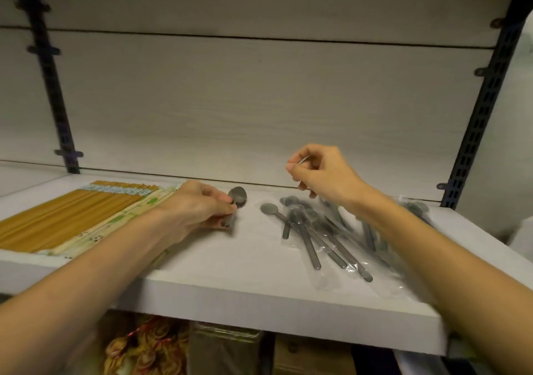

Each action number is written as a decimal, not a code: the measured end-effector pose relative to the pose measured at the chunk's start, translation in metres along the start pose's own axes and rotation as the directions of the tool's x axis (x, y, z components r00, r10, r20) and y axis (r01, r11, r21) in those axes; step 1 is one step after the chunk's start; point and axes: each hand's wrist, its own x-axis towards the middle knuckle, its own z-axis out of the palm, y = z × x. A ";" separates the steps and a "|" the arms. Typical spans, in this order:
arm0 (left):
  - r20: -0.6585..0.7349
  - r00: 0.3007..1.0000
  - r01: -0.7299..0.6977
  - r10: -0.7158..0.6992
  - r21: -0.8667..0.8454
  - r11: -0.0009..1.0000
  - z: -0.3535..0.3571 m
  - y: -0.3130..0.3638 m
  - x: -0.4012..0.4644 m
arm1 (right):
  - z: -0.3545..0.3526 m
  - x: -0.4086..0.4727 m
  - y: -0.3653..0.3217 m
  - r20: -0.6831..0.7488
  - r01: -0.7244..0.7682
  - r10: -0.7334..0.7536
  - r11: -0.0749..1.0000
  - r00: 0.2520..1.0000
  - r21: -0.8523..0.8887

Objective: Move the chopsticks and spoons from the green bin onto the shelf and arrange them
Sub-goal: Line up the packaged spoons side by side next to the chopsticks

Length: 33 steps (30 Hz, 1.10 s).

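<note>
Packs of yellow chopsticks (66, 216) lie side by side on the left of the white shelf (245, 288). My left hand (196, 210) grips a grey spoon (238, 196) by its handle, the bowl resting on the shelf just right of the chopsticks. A loose pile of grey spoons in clear wrappers (323, 230) lies to the right. My right hand (320, 172) hovers above that pile and pinches a thin clear wrapper edge between thumb and fingers. The green bin is out of view.
Dark slotted uprights stand at the back left (54, 86) and back right (484, 109) of the shelf. A pale back panel (259, 100) closes the rear. Packaged goods (150, 348) sit on the level below the shelf's front edge.
</note>
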 end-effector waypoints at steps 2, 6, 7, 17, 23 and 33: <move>-0.048 0.999 0.005 -0.003 0.036 0.999 -0.002 -0.003 -0.001 | 0.001 -0.002 -0.002 0.026 0.015 -0.015 1.000 1.000 -0.006; -0.176 0.981 -0.019 0.081 0.327 0.945 -0.008 -0.004 0.005 | -0.001 -0.006 -0.002 0.065 0.055 -0.050 0.995 0.997 -0.078; -0.180 0.978 -0.025 0.105 0.401 0.916 -0.008 -0.003 0.005 | -0.002 -0.007 -0.001 0.068 0.067 -0.060 0.993 0.996 -0.099; -0.044 0.965 -0.117 0.258 0.810 0.575 -0.005 -0.004 0.018 | -0.015 -0.014 0.004 0.110 0.095 -0.060 0.931 0.992 -0.352; 0.000 0.964 -0.132 0.265 0.866 0.481 -0.005 -0.006 0.026 | -0.020 -0.027 0.004 0.124 0.098 -0.031 0.808 0.992 -0.581; 0.276 0.874 -0.392 0.399 0.887 0.245 0.003 0.005 0.016 | -0.058 -0.062 0.002 -0.063 -0.086 0.058 0.615 0.996 -0.784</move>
